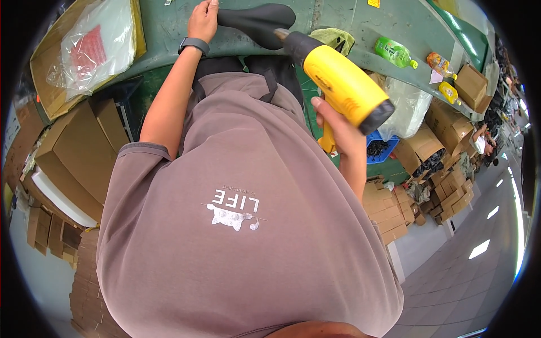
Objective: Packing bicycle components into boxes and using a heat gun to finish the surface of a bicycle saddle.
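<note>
My right hand is wrapped round the handle of a yellow and black heat gun. Its metal nozzle points up and left, close to a black bicycle saddle at the far edge of the view. My left hand, with a dark band on the wrist, is closed at the narrow nose of the saddle. The saddle lies over the green workbench, its wide end toward the heat gun. Part of the left hand's fingers is cut off by the picture's top.
At the left stands an open carton with clear plastic bags. Beyond the heat gun are a yellow-green cloth, a green bottle and an orange bottle. A blue crate of black parts and several cardboard boxes stand at the right.
</note>
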Demonstrator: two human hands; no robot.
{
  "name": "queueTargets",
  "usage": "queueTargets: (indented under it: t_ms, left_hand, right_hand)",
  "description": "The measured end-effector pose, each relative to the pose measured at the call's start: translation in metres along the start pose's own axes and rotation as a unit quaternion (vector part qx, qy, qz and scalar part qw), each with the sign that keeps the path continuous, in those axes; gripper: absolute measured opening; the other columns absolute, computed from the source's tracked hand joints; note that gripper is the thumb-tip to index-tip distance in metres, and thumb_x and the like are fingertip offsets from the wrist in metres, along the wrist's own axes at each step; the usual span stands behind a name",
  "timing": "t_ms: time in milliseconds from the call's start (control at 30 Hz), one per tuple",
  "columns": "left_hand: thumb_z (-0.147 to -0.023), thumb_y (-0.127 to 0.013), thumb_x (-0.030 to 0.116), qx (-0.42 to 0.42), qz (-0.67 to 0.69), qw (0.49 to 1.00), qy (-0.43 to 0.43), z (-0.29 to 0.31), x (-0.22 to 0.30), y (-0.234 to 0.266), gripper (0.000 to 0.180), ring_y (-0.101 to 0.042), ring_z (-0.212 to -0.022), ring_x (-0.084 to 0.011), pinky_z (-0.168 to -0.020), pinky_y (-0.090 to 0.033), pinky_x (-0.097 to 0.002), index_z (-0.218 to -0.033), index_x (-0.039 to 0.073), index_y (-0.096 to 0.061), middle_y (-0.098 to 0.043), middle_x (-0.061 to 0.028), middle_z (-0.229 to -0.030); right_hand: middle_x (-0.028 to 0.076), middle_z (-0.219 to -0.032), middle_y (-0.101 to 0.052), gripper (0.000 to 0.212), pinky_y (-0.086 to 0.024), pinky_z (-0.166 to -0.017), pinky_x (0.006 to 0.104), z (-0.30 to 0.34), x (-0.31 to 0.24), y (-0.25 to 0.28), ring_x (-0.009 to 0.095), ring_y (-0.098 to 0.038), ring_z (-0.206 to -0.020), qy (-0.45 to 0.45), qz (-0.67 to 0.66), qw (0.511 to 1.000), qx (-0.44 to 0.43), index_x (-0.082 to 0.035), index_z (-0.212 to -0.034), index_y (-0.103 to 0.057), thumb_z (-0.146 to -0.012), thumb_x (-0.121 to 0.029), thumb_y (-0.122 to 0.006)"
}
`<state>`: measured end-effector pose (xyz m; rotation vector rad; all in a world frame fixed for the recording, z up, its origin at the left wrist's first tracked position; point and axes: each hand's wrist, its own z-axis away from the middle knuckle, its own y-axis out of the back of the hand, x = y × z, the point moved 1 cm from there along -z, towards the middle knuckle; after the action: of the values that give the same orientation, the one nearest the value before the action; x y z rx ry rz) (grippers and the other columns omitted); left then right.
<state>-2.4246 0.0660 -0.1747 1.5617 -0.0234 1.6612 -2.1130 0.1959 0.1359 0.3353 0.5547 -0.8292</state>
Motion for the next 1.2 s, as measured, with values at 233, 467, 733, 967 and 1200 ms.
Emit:
queueTargets:
  t_ms: [233,467,733,967,1200]
  left_hand:
    - [-0.118,-0.045,0.046,0.058,0.044,0.997,0.008,0.0,-0.006,-0.005,0.056,-0.064,-0.131,-0.0423,-0.113,-0.048,-0.0448,-0.137,-0.003,-0.065,-0.07,-0.0267,-0.135]
    - [-0.118,-0.045,0.047,0.046,0.048,0.998,0.019,-0.007,-0.024,-0.005,0.059,-0.06,-0.137,-0.0403,-0.118,-0.045,-0.0438,-0.141,-0.004,-0.064,-0.066,-0.0268,-0.142]
    - [-0.116,-0.046,0.056,0.033,0.009,0.999,0.026,-0.011,-0.028,-0.007,0.065,-0.062,-0.135,-0.041,-0.116,-0.046,-0.0453,-0.143,-0.001,-0.065,-0.067,-0.0246,-0.142]
    - [-0.114,-0.049,0.055,0.061,0.016,0.998,0.025,-0.01,-0.022,-0.008,0.063,-0.064,-0.129,-0.0405,-0.114,-0.048,-0.0476,-0.139,0.001,-0.068,-0.071,-0.0237,-0.133]
    - [-0.115,-0.048,0.052,0.066,0.021,0.997,0.019,-0.015,-0.019,0.002,0.061,-0.063,-0.13,-0.0404,-0.113,-0.048,-0.0475,-0.139,-0.001,-0.067,-0.07,-0.0245,-0.133]
  right_hand:
    - [0.003,-0.085,-0.069,0.025,-0.05,-0.058,0.0288,0.003,0.0,0.01,0.013,-0.062,-0.063,-0.013,-0.009,1.0,-0.018,-0.002,-0.109,-0.07,-0.091,-0.006,-0.086]
    - [0.001,-0.081,-0.068,0.017,-0.05,-0.058,0.0298,0.004,0.008,0.021,0.012,-0.062,-0.063,0.009,0.035,0.998,0.045,-0.003,-0.102,-0.072,-0.092,-0.008,-0.085]
    - [0.004,-0.082,-0.068,0.019,-0.05,-0.057,0.0296,0.003,0.014,0.035,0.014,-0.063,-0.062,-0.003,0.003,0.996,0.084,-0.002,-0.105,-0.07,-0.093,-0.006,-0.084]
    - [0.004,-0.084,-0.069,0.023,-0.05,-0.057,0.0286,0.007,0.008,0.006,0.013,-0.063,-0.062,0.072,0.108,0.988,0.089,-0.002,-0.108,-0.071,-0.092,-0.007,-0.086]
    - [0.003,-0.083,-0.068,0.022,-0.049,-0.057,0.0286,-0.001,-0.011,-0.001,0.013,-0.062,-0.061,0.061,0.045,0.997,0.018,-0.003,-0.106,-0.07,-0.091,-0.007,-0.086]
